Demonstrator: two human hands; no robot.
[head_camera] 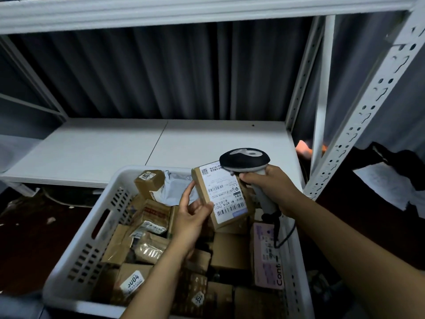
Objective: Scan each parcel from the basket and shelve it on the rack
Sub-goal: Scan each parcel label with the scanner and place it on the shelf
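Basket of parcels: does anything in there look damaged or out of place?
Nothing is spilled. The parcels lie heaped at all angles in the basket, and one brown carton near its left wall looks creased and dented.

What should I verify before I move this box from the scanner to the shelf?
1. Grip: the left hand pinches the small cardboard box by its lower left edge: ok.
2. Its shipping label faces up, barcodes in view: ok.
3. The barcode scanner, gripped by the right hand, has its head over the label's top corner: ok.
4. Scan registered: cannot tell, no beam or readout visible.
5. The shelf board behind the white basket shows bare surface: ok.
6. The scanner cable hangs over the basket's right side; snag risk: cannot tell.
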